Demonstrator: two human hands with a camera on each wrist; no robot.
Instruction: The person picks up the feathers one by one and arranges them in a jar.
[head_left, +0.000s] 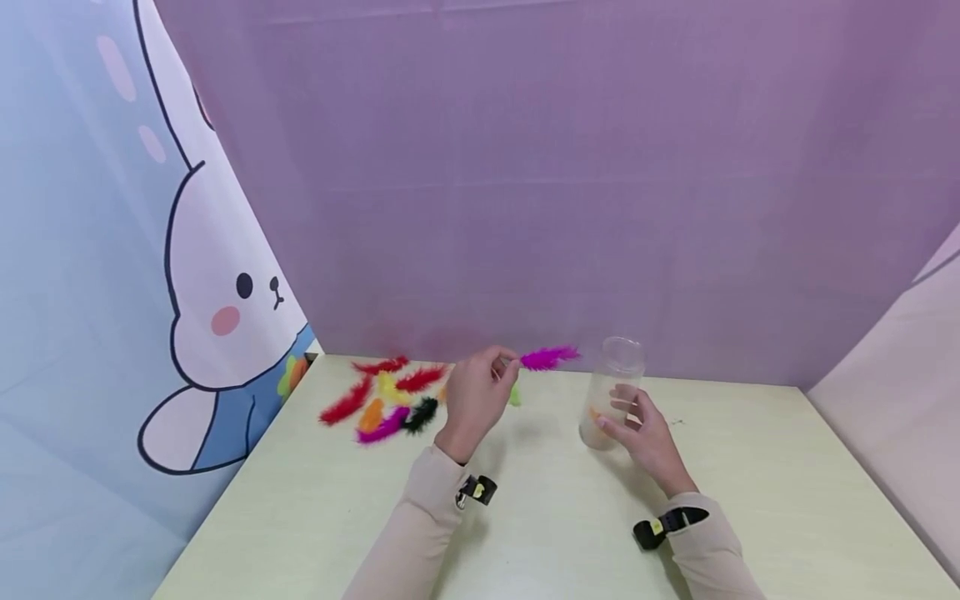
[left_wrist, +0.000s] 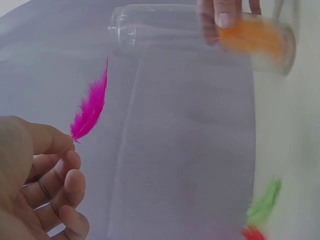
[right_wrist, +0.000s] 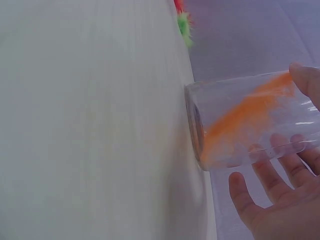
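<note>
My left hand [head_left: 480, 398] pinches a magenta feather [head_left: 550, 358] by its quill end, holding it above the table with the tip pointing right toward the jar. In the left wrist view the feather [left_wrist: 92, 110] extends beyond the thumb and index finger, while the other fingers curl loosely. A tall clear jar [head_left: 609, 379] with an open mouth stands to the right. My right hand [head_left: 652, 437] grips it around its lower half, thumb on one side and fingers on the other. Inside the jar lies an orange feather [right_wrist: 245, 112], leaning from the base up along the wall.
Left of my left hand lie several loose feathers: red [head_left: 347, 402], yellow [head_left: 392, 388], orange [head_left: 371, 416], magenta [head_left: 384, 426] and dark green [head_left: 422, 415]. A light green feather [left_wrist: 265, 202] lies near the table's back edge. Behind the table [head_left: 540, 533] hangs a purple cloth [head_left: 555, 192].
</note>
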